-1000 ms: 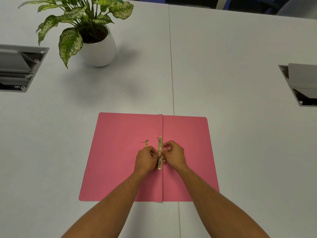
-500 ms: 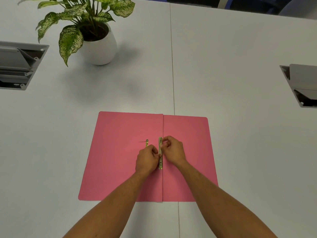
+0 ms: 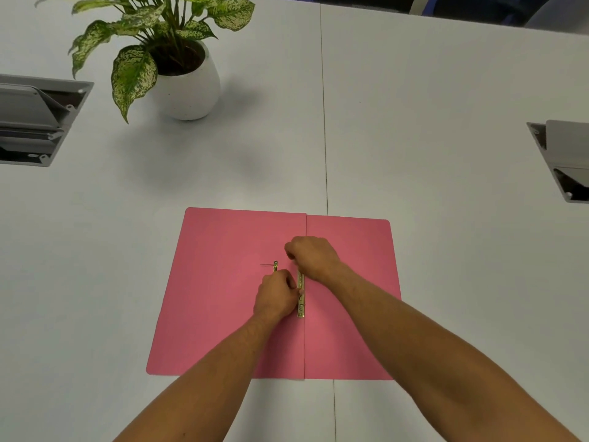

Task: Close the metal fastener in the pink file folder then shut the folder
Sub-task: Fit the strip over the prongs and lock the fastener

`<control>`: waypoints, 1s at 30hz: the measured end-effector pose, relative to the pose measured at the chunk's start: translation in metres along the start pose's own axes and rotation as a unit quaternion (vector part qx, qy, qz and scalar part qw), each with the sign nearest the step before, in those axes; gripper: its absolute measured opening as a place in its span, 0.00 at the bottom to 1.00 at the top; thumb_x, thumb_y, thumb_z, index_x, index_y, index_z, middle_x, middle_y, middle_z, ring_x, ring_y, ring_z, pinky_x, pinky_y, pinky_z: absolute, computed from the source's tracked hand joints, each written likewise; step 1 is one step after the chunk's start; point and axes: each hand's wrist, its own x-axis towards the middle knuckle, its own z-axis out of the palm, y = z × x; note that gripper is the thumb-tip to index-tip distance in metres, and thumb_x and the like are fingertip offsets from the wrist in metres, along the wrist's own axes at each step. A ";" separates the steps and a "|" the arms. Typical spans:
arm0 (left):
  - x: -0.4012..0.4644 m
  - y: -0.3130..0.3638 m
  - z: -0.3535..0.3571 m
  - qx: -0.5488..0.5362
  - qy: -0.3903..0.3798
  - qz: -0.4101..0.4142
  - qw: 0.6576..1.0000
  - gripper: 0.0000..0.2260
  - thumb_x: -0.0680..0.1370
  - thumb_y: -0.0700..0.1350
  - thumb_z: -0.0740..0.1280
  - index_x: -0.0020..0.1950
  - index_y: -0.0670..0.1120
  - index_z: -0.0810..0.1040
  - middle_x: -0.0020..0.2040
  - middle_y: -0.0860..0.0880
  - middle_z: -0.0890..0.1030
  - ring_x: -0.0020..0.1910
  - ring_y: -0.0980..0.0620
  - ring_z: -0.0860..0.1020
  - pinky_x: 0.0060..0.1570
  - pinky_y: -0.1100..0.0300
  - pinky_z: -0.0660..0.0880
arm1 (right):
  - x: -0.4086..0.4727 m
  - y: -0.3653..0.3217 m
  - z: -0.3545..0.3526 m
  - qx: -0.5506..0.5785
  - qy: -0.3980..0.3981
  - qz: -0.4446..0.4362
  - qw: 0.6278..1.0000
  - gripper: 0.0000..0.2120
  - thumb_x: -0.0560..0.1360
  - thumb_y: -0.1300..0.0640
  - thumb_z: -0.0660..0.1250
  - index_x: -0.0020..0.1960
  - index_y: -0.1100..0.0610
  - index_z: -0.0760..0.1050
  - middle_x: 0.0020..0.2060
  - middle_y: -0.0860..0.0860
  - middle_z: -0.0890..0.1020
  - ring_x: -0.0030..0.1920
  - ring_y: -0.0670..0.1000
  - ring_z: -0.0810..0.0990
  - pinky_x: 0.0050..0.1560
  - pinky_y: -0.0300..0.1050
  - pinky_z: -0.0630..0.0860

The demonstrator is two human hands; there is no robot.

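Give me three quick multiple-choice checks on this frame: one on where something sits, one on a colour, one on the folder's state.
1. Where is the potted plant?
A. far left of the table
B. on the folder
C. near right edge

2. What colour is the folder?
A. blue
B. pink
C. green

3. What state is the folder in?
A. shut
B. standing on edge
C. lying open

Answers:
1. A: the white pot stands beyond the folder, to its left.
2. B: both flaps are pink.
3. C: both flaps lie flat, with the left hand and right hand at the metal fastener along the fold.
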 end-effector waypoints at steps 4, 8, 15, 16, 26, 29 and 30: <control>0.002 0.002 -0.001 0.022 -0.009 -0.004 1.000 0.08 0.72 0.42 0.72 0.37 0.47 0.74 0.45 0.42 0.83 0.44 0.41 0.81 0.43 0.51 0.79 | 0.008 0.004 0.003 0.047 0.002 0.037 0.998 0.08 0.69 0.69 0.64 0.45 0.58 0.76 0.45 0.56 0.81 0.44 0.58 0.79 0.39 0.48 0.72; 0.002 0.006 -0.001 0.029 -0.015 -0.012 0.999 0.09 0.72 0.43 0.72 0.37 0.47 0.73 0.45 0.42 0.83 0.45 0.41 0.81 0.43 0.51 0.79 | 0.002 0.017 0.017 0.215 0.060 0.175 0.959 0.03 0.70 0.61 0.71 0.42 0.55 0.79 0.42 0.52 0.84 0.43 0.54 0.81 0.44 0.48 0.78; 0.001 0.008 -0.003 0.036 -0.023 -0.022 0.999 0.08 0.72 0.44 0.72 0.38 0.47 0.74 0.47 0.41 0.82 0.45 0.41 0.82 0.44 0.49 0.80 | -0.005 0.015 0.027 0.334 0.113 0.245 0.903 0.05 0.67 0.62 0.75 0.37 0.56 0.79 0.38 0.52 0.85 0.38 0.49 0.80 0.40 0.40 0.74; 0.001 0.008 -0.003 0.037 -0.022 -0.022 0.999 0.08 0.72 0.44 0.72 0.38 0.47 0.74 0.47 0.41 0.82 0.45 0.41 0.82 0.44 0.49 0.80 | -0.005 0.015 0.027 0.340 0.112 0.247 0.901 0.05 0.67 0.62 0.75 0.38 0.56 0.79 0.38 0.52 0.85 0.37 0.48 0.80 0.39 0.39 0.74; 0.000 0.008 -0.001 0.044 -0.020 -0.016 0.999 0.07 0.73 0.44 0.71 0.39 0.47 0.74 0.47 0.41 0.82 0.46 0.40 0.81 0.45 0.48 0.80 | -0.006 0.015 0.029 0.346 0.122 0.266 0.891 0.06 0.68 0.63 0.75 0.38 0.56 0.78 0.36 0.50 0.82 0.36 0.48 0.78 0.39 0.40 0.74; 0.001 0.007 -0.001 0.045 -0.023 -0.016 0.999 0.06 0.73 0.43 0.71 0.39 0.46 0.75 0.47 0.41 0.82 0.46 0.40 0.81 0.45 0.48 0.80 | -0.006 0.016 0.029 0.355 0.122 0.265 0.888 0.07 0.68 0.63 0.75 0.37 0.56 0.78 0.34 0.48 0.80 0.36 0.47 0.78 0.38 0.39 0.72; 0.001 0.007 -0.001 0.046 -0.023 -0.016 0.999 0.06 0.73 0.43 0.71 0.39 0.46 0.75 0.47 0.41 0.82 0.46 0.40 0.81 0.45 0.48 0.80 | -0.006 0.017 0.029 0.359 0.122 0.266 0.886 0.07 0.68 0.64 0.75 0.37 0.56 0.78 0.34 0.49 0.80 0.36 0.47 0.78 0.38 0.39 0.73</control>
